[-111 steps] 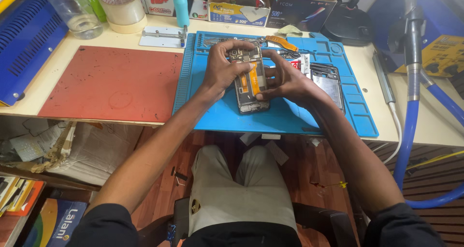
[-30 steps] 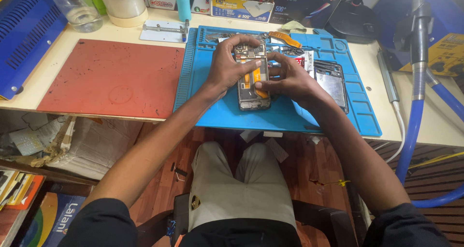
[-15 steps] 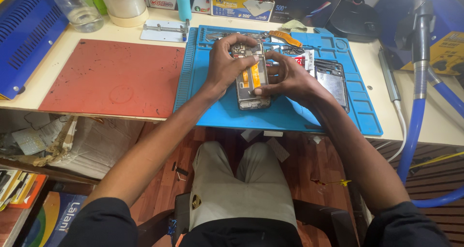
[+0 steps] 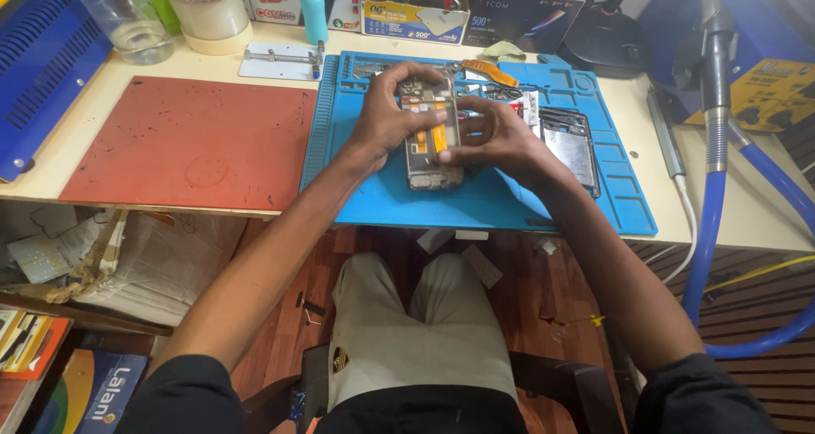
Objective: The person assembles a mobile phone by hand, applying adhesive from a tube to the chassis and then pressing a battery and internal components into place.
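Note:
An opened phone [image 4: 430, 150] with its back off, showing orange flex cables and a grey frame, stands tilted over the blue work mat [image 4: 475, 201]. My left hand [image 4: 386, 120] grips its upper left side, fingers curled over the top. My right hand [image 4: 497, 137] holds the right side, thumb and fingertips pressing on the orange cable area in the middle. A second dark phone part [image 4: 570, 145] lies flat on the mat just right of my right hand.
A red mat [image 4: 191, 141] lies left of the blue one. At the table's back stand a clear jar [image 4: 127, 18], a tape roll [image 4: 208, 10], a teal bottle [image 4: 312, 10], a metal clamp [image 4: 280, 59] and boxes. A blue hose [image 4: 709, 230] hangs at right.
The phone has been lifted and turned slightly more upright. My right fingers have shifted onto the orange cable area. Both hands stay at the same spot over the blue mat.

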